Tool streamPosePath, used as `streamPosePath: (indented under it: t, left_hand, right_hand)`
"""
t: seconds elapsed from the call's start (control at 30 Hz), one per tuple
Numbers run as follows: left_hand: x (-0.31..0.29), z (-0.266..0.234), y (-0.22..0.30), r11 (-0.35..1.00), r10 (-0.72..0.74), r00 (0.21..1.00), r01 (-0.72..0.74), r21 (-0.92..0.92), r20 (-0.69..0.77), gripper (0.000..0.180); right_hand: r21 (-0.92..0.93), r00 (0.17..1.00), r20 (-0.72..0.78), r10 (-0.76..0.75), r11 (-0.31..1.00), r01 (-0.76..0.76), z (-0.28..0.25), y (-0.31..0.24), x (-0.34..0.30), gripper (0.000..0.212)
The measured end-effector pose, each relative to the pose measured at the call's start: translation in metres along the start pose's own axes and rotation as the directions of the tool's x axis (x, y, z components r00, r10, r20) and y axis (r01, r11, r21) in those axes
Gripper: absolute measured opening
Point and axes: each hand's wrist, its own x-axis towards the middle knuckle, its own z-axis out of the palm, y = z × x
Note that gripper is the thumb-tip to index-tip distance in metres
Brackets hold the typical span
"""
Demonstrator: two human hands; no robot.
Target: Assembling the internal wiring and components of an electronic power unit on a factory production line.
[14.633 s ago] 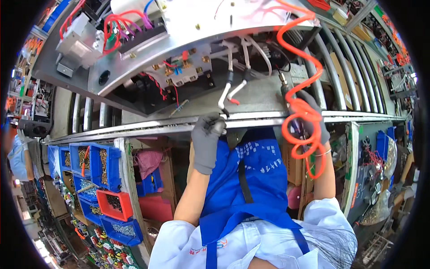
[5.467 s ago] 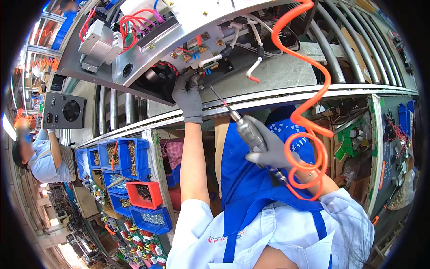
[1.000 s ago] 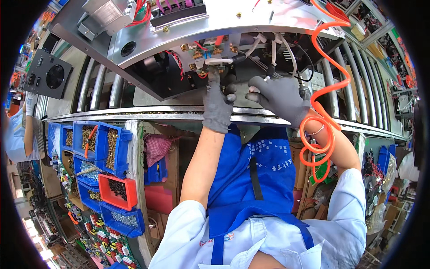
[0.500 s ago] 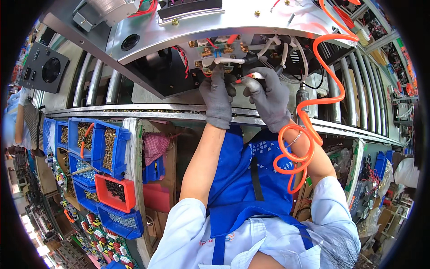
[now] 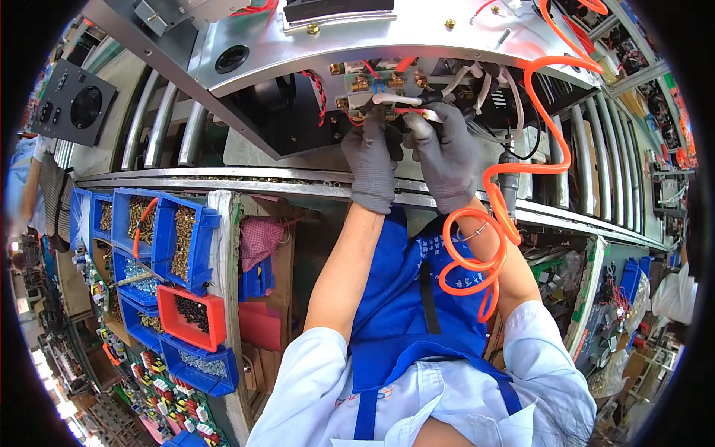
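Both my hands wear grey gloves and work at the underside opening of a metal equipment chassis (image 5: 357, 45). My left hand (image 5: 372, 164) has its fingers closed at the end of a white cable (image 5: 398, 99), below a row of brass terminals (image 5: 363, 82). Just to the right, my right hand (image 5: 445, 160) pinches a red-and-white wire (image 5: 415, 112), its red part pointing left toward my left fingertips. What sits between the left thumb and fingers is partly hidden. An orange coiled air hose (image 5: 547, 167) hangs over my right forearm, joined to a dark air screwdriver (image 5: 508, 182).
At left are blue bins (image 5: 182, 246) of brass and silver screws and a red bin (image 5: 192, 316) of black screws. The chassis lies over a roller conveyor (image 5: 588, 149). A grey panel with a fan (image 5: 74, 108) stands at far left. A person's arm (image 5: 28, 194) shows there.
My right hand has moved up with the red-and-white wire, nearer the terminals. My left hand stays at the white cable. The hose coil has shifted left.
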Motion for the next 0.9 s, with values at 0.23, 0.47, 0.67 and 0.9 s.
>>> streamPosePath:
  t: [0.23,0.47,0.67,0.9]
  left_hand:
    - [-0.004,0.0,0.006,1.0,0.019,1.0,-0.019,0.025,0.021,0.045]
    - [-0.003,-0.001,0.002,1.0,0.01,0.998,-0.01,-0.008,-0.056,0.048]
    - [-0.003,-0.002,0.005,0.999,0.032,0.999,-0.033,0.033,0.036,0.048]
    - [-0.006,-0.006,0.008,1.0,-0.02,0.999,0.019,0.02,0.029,0.044]
  right_hand:
    - [-0.206,1.0,0.023,-0.018,0.978,0.023,-0.002,-0.008,0.006,0.024]
    - [0.175,0.942,0.039,0.334,0.926,-0.335,0.004,-0.027,-0.001,0.028]
    - [-0.636,0.957,0.22,0.191,0.772,-0.008,-0.014,-0.045,0.019,0.052]
    - [-0.724,0.925,0.241,0.293,0.689,-0.03,-0.019,-0.061,0.015,0.051]
